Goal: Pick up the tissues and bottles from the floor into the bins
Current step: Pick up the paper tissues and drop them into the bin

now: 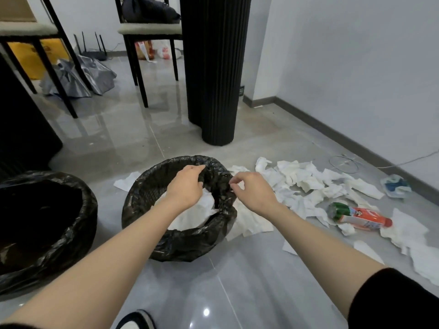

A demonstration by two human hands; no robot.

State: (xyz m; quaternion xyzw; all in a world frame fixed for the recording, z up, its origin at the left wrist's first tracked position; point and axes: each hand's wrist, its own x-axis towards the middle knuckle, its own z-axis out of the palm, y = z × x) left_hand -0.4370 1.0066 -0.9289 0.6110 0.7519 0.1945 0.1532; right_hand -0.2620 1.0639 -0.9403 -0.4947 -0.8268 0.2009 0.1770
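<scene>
Left bin (47,236): well to the left of the middle bin, black liner, looks empty from here, though its depth is dark and I can't be sure.
Middle bin (180,243): the landmark; black liner folded loosely over the rim, white tissue already lying inside. The liner is thin and slack, so I'd expect it to slip off the rim if tugged.
Pillar (213,67): black, ribbed, behind the middle bin; clear of the reach.
Chairs (147,32): far behind the bin, no obstacle.
Tissues (308,184): a wide white scatter on the floor to the right of the bin, a few sheets touching its right side, one sheet to its far left. Light, soft, crumpled; best gathered in bunches by pinching the raised folds.
Bottle (361,216): lying on its side among the tissues, right of the bin, red label, green end. Probably light, smooth, apt to roll; take it round the middle.
Cable (344,163): thin loop near the wall beyond the tissues; could snag.
Left hand (187,186): over the bin, grip pinching the far liner rim.
Right hand (251,191): at the bin's right rim, grip loosely curled, fingertips together; whether it holds liner I can't tell.
</scene>
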